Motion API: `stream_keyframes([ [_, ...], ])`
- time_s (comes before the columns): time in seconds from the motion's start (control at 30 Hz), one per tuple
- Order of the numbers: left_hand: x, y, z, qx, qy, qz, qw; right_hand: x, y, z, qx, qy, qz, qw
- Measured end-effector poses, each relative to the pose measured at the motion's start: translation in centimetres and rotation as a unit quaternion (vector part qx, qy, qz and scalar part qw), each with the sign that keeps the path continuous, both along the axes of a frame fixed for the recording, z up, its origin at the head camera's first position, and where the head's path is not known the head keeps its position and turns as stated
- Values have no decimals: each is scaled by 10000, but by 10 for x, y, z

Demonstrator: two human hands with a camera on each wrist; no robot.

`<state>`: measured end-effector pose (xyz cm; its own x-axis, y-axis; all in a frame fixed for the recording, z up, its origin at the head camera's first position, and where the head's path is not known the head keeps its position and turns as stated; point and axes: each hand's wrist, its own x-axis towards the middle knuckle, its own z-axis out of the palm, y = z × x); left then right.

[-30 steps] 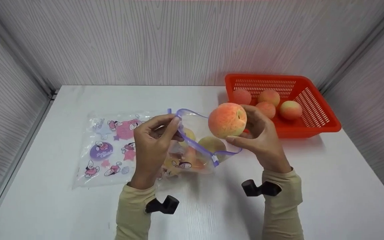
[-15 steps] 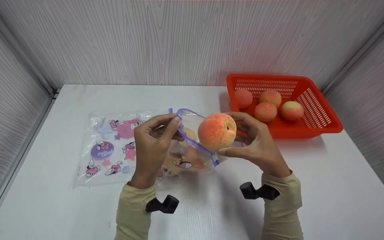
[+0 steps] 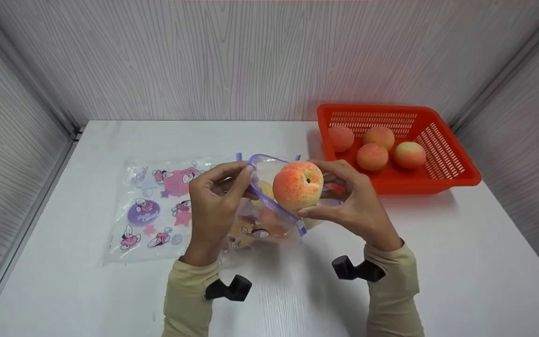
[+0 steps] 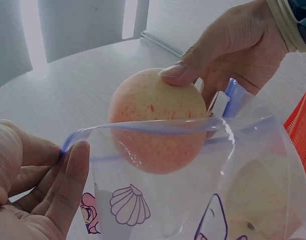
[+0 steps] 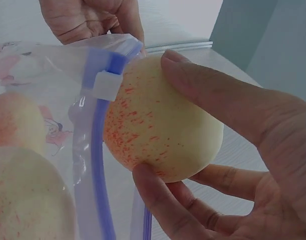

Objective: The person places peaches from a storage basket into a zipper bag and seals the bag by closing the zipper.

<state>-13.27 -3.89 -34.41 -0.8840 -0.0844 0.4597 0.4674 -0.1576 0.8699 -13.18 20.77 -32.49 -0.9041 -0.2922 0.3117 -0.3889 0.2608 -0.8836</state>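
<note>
A clear zip bag (image 3: 256, 232) with a purple seal stands with its mouth open and has several peaches inside. My left hand (image 3: 218, 201) pinches the mouth's left corner between thumb and fingers. In my right hand (image 3: 356, 201) is a red-and-yellow peach (image 3: 297, 185), gripped by thumb and fingertips right at the bag's mouth. In the left wrist view, the lower half of that peach (image 4: 158, 95) shows through the clear plastic. A white slider (image 5: 107, 86) sits on the purple seal beside the peach in the right wrist view.
A red plastic basket (image 3: 459, 164) stands at the back right, holding several peaches (image 3: 373, 157). Left of the hands, a flat printed clear bag (image 3: 143, 211) lies on the white table (image 3: 466, 262). Pale wood-grain panels (image 3: 204, 61) enclose the back and sides.
My right hand has brought the peach left and down to the bag's mouth, away from the basket side. The left hand has stayed in place on the bag's corner.
</note>
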Motion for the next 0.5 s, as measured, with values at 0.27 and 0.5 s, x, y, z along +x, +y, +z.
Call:
stream_keyframes([
  [0.27, 0, 2, 0, 193, 58, -32, 9998, 2, 1, 4, -866, 855, -705, 9901],
  [0.5, 0, 2, 0, 205, -23, 24, 9998, 19, 3, 15, -726, 1925, -1150, 9718],
])
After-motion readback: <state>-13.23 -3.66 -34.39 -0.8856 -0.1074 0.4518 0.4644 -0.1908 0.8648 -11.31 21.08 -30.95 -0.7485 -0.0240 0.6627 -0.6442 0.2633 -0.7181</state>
